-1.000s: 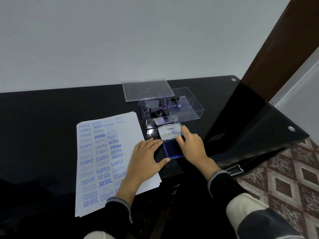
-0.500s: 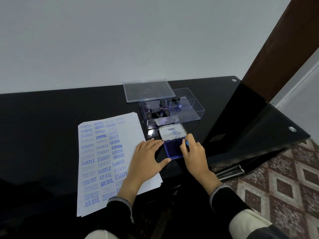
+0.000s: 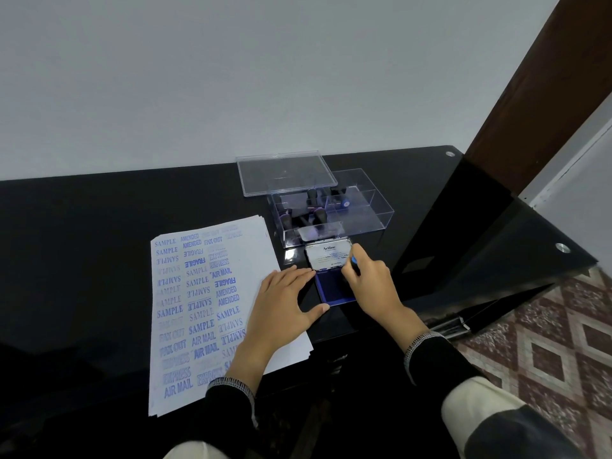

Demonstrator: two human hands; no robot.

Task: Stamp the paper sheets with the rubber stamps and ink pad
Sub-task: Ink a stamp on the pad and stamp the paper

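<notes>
Left hand [image 3: 281, 308] flat, fingers relaxed, on paper sheets [image 3: 205, 309] stamped SAMPLE, AIR MAIL, FRAGILE. Right hand [image 3: 372, 283] pinches a stamp [image 3: 353, 260] onto the open ink pad [image 3: 332, 288], lid marked Artline. Beyond on the bench [image 3: 99, 226], clear box [image 3: 331, 210] holds more rubber stamps [image 3: 313, 207].

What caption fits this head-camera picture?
Right hand inks a stamp on the pad; left hand steadies it.
</notes>
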